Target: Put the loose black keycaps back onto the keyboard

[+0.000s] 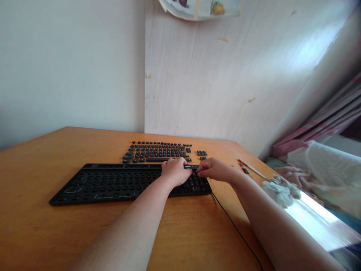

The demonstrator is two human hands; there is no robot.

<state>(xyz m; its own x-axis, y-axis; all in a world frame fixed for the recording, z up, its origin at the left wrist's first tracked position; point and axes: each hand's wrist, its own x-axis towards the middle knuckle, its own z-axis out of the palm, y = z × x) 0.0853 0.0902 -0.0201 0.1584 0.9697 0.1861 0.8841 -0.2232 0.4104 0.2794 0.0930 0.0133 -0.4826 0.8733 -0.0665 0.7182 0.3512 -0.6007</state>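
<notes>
A: Where does the keyboard (113,182) lie from your hands?

B: Beneath them and mostly out to your left, on the table (93,233). Its long axis runs left to right, across your reach, and both your hands are gathered at its right end.

A: Which of them is nearer the number pad (195,183) there?

B: Your right hand (213,169), by a little. It comes in from the right, fingertips bunched at the pad's far edge. Your left hand (176,172) lies over the keyboard just left of the pad, thumb pointing right toward the other fingertips.

A: Are your hands together?

B: Close, with a narrow gap between them. Your right fingers look pinched, but you can't tell from here whether they grip anything. Nor can you tell whether your left fingers press or clasp; their undersides are hidden.

A: And the loose keycaps (158,160)?

B: Beyond the keyboard's far edge, laid in rows that also run left to right. A small cluster of keycaps (202,153) sits to their right, just past your right hand. The cable (238,230) leaves the near right corner, running toward you.
</notes>
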